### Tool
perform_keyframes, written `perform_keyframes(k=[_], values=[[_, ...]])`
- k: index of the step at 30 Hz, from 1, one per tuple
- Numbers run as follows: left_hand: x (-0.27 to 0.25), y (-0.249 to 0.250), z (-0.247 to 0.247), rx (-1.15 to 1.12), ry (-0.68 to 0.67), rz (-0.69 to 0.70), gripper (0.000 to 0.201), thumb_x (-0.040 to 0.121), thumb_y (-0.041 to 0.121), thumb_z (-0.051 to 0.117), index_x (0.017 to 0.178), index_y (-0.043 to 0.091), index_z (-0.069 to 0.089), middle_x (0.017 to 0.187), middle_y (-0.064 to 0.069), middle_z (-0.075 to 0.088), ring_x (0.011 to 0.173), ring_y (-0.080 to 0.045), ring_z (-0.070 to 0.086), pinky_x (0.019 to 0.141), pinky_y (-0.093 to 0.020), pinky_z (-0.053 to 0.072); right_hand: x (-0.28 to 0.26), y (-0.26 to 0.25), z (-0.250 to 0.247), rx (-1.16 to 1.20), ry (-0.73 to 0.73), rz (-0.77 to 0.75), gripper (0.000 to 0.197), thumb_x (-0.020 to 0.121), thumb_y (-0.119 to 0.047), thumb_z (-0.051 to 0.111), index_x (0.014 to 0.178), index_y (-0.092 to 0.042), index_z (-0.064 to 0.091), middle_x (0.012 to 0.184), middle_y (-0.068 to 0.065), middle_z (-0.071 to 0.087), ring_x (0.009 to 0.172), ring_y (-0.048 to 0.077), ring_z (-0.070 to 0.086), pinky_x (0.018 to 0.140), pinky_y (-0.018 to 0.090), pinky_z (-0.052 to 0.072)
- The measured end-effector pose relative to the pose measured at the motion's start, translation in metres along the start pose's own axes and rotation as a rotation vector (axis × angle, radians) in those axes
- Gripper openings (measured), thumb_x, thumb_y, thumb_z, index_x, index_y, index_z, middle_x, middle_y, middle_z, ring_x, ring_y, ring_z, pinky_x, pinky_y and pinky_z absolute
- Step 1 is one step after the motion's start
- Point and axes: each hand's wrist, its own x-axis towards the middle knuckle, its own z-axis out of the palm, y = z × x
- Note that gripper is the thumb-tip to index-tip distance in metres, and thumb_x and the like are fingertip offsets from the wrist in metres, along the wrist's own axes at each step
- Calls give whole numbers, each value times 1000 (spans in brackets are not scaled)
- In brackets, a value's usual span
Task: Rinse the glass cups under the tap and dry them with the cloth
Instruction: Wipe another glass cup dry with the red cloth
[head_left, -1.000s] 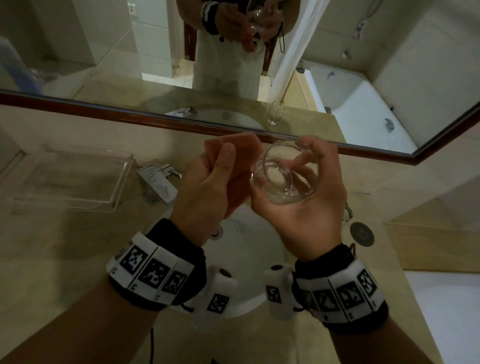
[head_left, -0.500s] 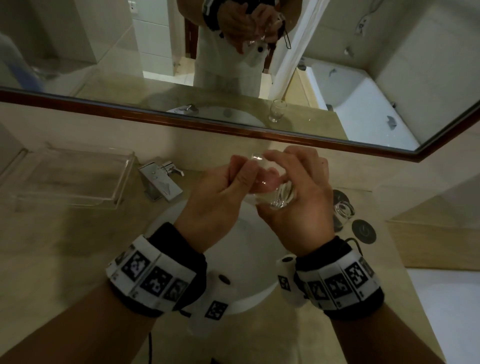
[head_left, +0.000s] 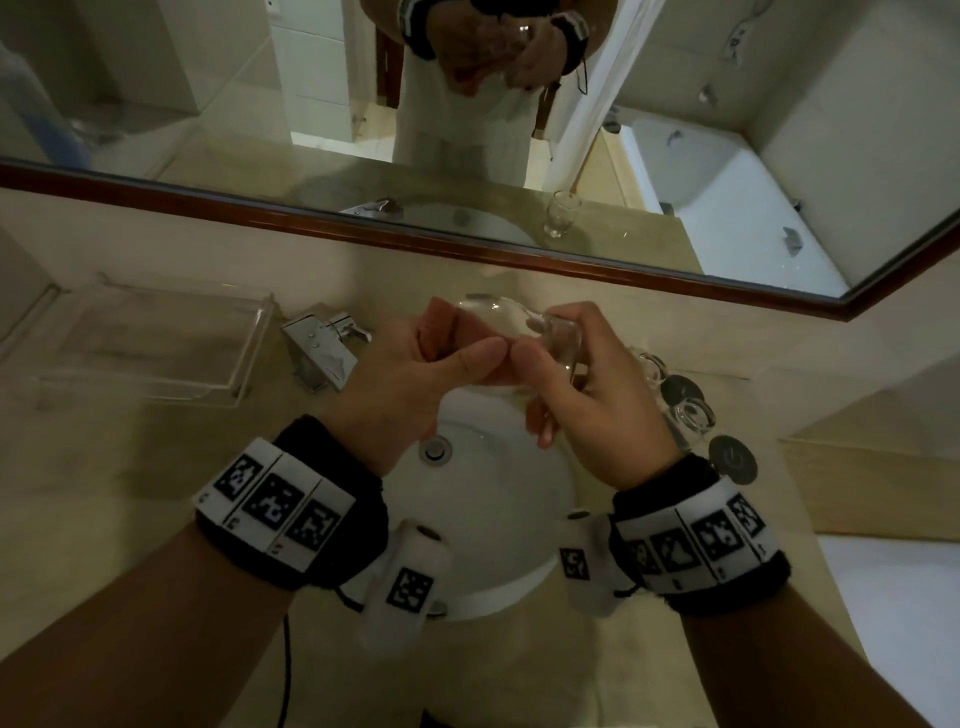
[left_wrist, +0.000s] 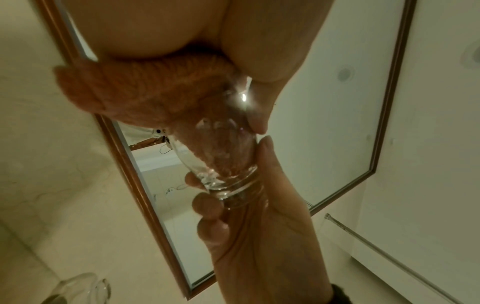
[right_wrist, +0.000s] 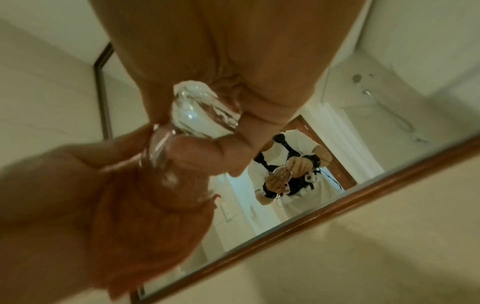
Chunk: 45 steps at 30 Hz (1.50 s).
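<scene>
Standing at the counter's (head_left: 130, 467) back-left, a clear tray (head_left: 150, 345) sits left of the tap (head_left: 324, 351). Over the white basin (head_left: 498, 499), the left hand (head_left: 415, 379) pinches an orange cloth (left_wrist: 145, 90) pushed into the glass cup (head_left: 540, 338), which the right hand (head_left: 592, 395) grips by its base. More glass cups (head_left: 680, 400) stand near the counter's right edge, partly hidden behind that hand.

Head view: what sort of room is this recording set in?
Most likely a hotel-style bathroom: a white basin set in a marble counter with a chrome tap, a wood-framed mirror above, and a bathtub reflected in it.
</scene>
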Motion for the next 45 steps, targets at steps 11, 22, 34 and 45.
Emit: perform_keyframes(k=[11, 22, 34, 45], values=[[3, -17, -9, 26, -3, 13, 11, 91, 5, 58, 85, 9, 68, 61, 9, 74, 59, -4, 71, 60, -40, 57, 6, 1, 9, 64, 21, 61, 51, 91, -62, 56, 119, -19, 53, 103, -4, 67, 76, 13, 72, 58, 37, 60], [9, -32, -11, -71, 69, -47, 15, 91, 11, 62, 89, 16, 76, 44, 9, 64, 36, -23, 49, 90, -78, 32, 4, 16, 1, 78, 4, -87, 52, 77, -19, 85, 120, -20, 57, 118, -9, 62, 106, 10, 67, 85, 37, 61], [15, -39, -12, -76, 127, -72, 14, 86, 18, 68, 92, 6, 75, 53, 4, 70, 41, -24, 59, 55, -41, 48, 2, 14, 2, 72, -37, -77, 48, 78, -9, 81, 118, -22, 57, 115, 0, 65, 102, 21, 69, 83, 42, 61], [16, -38, -9, -92, 91, -76, 10, 79, 14, 72, 84, 17, 80, 87, -15, 78, 51, -14, 68, 39, -22, 37, 3, 8, 6, 105, -8, 152, 44, 97, -56, 52, 109, -14, 60, 87, 6, 71, 66, 20, 69, 64, 52, 61]])
